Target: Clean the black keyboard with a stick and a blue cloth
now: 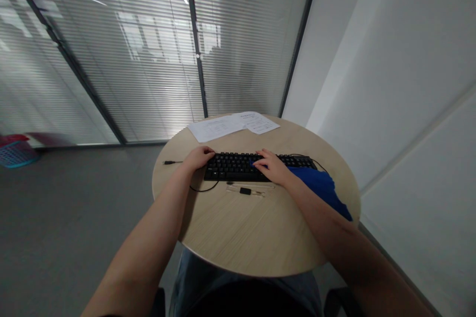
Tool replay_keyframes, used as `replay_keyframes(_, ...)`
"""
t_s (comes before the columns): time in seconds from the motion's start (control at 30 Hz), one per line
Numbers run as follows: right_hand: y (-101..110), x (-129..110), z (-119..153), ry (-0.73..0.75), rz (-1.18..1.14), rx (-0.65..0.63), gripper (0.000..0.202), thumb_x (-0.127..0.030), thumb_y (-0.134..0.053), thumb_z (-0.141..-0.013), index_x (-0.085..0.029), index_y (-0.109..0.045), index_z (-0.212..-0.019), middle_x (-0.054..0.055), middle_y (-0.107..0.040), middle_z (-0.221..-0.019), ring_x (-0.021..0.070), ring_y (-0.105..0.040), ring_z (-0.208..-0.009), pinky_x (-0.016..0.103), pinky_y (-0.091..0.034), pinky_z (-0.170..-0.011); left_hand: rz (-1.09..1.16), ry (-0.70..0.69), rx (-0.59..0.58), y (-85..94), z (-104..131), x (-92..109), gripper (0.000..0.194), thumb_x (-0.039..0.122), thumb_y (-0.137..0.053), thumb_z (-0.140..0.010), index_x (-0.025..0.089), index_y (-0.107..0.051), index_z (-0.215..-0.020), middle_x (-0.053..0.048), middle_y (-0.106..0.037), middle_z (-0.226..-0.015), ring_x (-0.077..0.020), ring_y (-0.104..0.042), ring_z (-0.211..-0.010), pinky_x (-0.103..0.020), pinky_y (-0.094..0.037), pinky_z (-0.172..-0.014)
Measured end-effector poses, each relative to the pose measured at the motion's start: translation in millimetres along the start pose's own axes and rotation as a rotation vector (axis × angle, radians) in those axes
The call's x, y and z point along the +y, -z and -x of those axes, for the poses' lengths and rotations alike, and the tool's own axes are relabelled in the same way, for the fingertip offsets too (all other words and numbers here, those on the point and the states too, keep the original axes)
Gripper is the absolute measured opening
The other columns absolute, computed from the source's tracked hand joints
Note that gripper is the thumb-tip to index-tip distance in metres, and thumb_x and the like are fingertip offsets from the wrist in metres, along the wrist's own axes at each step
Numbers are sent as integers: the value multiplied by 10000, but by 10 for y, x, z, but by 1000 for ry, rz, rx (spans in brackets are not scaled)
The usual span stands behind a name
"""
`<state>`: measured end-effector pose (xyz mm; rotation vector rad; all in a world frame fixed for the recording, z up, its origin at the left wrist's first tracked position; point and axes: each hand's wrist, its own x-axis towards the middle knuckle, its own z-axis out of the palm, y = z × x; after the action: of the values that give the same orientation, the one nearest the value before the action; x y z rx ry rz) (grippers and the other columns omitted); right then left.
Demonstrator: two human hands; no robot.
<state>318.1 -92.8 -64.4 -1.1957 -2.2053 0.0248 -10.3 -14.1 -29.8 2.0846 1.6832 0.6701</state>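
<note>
A black keyboard [238, 168] lies across the round wooden table. My left hand [199, 157] is closed at the keyboard's left end, thumb and fingers at its upper corner. Over the keys right of the middle, my right hand [273, 166] is bent with its fingers drawn together. A small blue piece [252, 163] shows at its fingertips; its kind is too small to make out. Beneath my right wrist and forearm, a blue cloth [320, 185] spreads over the table and partly covers the keyboard's lower right. The keyboard's black cable [204, 190] loops out under my left wrist.
White printed sheets [219, 128] lie at the table's [230, 237] far side. Just below the keyboard rests a small black item with a clear strip and metal clip [245, 191]. A USB plug [169, 162] lies near the left edge. A basket [17, 151] stands on the floor.
</note>
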Motion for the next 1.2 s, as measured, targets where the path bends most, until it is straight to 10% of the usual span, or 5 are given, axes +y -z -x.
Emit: replay_keyframes(1.2, 0, 5, -39, -42, -40, -29, 169, -207, -647, -866, -255, -803, -912, 78, -656, -1337, 334, -484, -1370, 559, -376, -1123, -13, -9, 1, -5, -13, -7, 299, 367, -580, -814, 190, -760, -975, -71, -777, -973, -238, -705, -931, -311, -519, -856)
